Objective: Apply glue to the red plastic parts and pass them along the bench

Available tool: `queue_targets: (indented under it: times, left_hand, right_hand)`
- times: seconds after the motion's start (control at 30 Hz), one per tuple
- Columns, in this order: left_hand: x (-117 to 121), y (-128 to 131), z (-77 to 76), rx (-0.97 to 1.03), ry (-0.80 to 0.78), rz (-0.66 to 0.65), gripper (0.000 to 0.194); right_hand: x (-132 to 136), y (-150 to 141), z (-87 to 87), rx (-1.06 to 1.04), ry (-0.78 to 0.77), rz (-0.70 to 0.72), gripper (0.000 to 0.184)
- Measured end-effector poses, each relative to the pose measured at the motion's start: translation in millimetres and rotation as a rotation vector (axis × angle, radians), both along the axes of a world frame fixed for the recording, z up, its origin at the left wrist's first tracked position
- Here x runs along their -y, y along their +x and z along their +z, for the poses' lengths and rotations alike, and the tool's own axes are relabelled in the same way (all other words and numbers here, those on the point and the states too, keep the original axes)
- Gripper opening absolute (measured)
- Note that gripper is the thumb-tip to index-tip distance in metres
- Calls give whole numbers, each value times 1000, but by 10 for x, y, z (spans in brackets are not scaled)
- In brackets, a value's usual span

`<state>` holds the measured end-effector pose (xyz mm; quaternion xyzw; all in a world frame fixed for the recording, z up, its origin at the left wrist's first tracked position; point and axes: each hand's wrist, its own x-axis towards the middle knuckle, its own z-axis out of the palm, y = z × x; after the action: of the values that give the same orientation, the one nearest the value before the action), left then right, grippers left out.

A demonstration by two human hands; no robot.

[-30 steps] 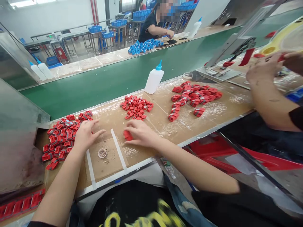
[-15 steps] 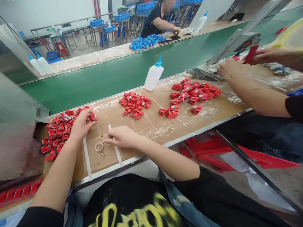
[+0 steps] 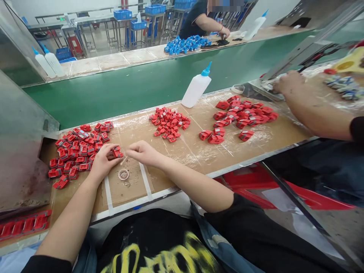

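Note:
My left hand [image 3: 104,162] pinches a small red plastic part [image 3: 117,152] with grey edges, held above the cardboard-covered bench. Close to it on the right, my right hand [image 3: 144,152] has thumb and forefinger pressed together, pointing at the red part; something thin may be between the fingertips, too faint to name. Below both hands sits a small round dish [image 3: 123,174] with clear wet-looking stuff in and around it. A heap of similar red parts with grey edges [image 3: 78,148] lies left of my left hand. A pile of smaller red pieces [image 3: 170,122] is beyond my right hand.
A white squeeze bottle [image 3: 196,90] with a blue tip stands at the green conveyor's [image 3: 122,89] edge. Larger red parts [image 3: 244,113] lie to the right, near a co-worker's arm [image 3: 315,102]. Across the conveyor, another person works beside blue parts [image 3: 186,44].
My left hand has come right and nearer with the red part, away from the heap. My right hand has risen from beside the dish toward the part. The view has shifted slightly.

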<state>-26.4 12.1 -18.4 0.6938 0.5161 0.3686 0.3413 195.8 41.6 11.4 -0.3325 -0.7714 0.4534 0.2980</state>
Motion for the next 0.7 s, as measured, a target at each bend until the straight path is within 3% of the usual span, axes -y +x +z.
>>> queue_targets:
  times: [0.07,0.13,0.43,0.7]
  left_hand:
    - [3,0,12,-2,-1,-16,46]
    - [6,2,11,2,1,-24,45]
    - [-8,11,-5,27,-17,-18,45]
    - [2,18,3,-1,-18,-5,46]
  right_hand:
    - [-97,-37,-109,-102,0,-160,45]
    - [-159,-73,-199,-130,8,-210,46]
    - [-185,-125,-325,-75,30,-169,45]
    - [-200,-113,-344,-49,86,-218,45]
